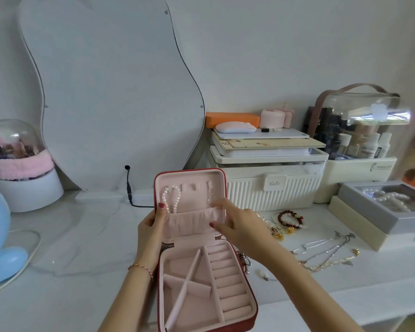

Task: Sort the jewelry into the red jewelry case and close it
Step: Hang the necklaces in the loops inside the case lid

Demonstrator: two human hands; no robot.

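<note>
The red jewelry case (pixel 249 305) lies open on the white table, its pink lid (pixel 197 180) standing upright. A pearl necklace (pixel 171 200) hangs from a hook inside the lid. My left hand (pixel 151 226) grips the lid's left edge, thumb on the inside. My right hand (pixel 237 221) reaches to the lid's right side, fingers at the elastic pocket (pixel 189 224). Loose jewelry lies to the right: a red bead bracelet (pixel 289 218), gold pieces (pixel 282 232) and silver chains (pixel 326 250).
A curved mirror (pixel 110 92) leans on the wall behind. A cream storage box (pixel 273 185) and a clear cosmetics case (pixel 359 130) stand at back right, with a grey box of pearls (pixel 381 212). A black cable (pixel 130 190) runs behind the case. A blue object (pixel 0 248) stands left.
</note>
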